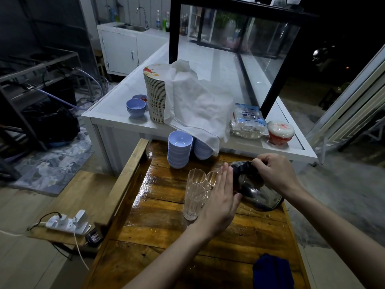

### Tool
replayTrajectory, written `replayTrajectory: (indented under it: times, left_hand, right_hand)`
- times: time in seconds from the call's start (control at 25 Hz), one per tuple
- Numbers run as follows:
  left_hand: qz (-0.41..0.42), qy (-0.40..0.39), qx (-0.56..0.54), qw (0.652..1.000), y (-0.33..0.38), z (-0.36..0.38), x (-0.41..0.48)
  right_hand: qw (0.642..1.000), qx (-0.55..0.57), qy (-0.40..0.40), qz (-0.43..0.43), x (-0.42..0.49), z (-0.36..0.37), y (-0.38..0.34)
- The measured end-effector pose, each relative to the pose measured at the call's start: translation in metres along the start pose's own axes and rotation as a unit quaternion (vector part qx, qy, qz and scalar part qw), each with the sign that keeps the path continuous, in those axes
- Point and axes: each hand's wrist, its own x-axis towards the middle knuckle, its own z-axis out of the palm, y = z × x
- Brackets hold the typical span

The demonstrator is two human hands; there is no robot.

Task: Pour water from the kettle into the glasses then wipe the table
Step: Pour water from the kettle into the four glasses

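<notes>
Kettle [260,195], shiny steel, black-topped; right hand [275,174] curled round its top; left hand [220,203] flat, fingers straight

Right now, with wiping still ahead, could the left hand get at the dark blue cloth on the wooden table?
Probably yes: the left hand is open and empty, and only bare wooden table lies between it and the dark blue cloth.

Dark steel kettle [260,195] tipped beside two upright clear ribbed glasses [193,192] on wet wooden table [166,226]; blue cloth [271,272] at near edge.
</notes>
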Motion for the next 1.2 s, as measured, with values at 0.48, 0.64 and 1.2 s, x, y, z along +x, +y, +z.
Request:
replayTrajectory:
  times: [0.48,0.64,1.2]
  left_hand:
    - [0.0,0.011,0.008,1.0,0.002,0.003,0.0]
    - [-0.009,0.011,-0.005,1.0,0.002,0.008,-0.001]
    - [-0.007,0.032,-0.009,0.999,0.003,0.009,-0.003]
  right_hand:
    - [1.0,-0.007,-0.006,-0.01,0.002,0.001,0.003]
    - [1.0,-0.016,-0.01,-0.016,0.002,0.0,0.004]
    - [0.999,-0.025,-0.009,-0.037,0.002,0.0,-0.001]
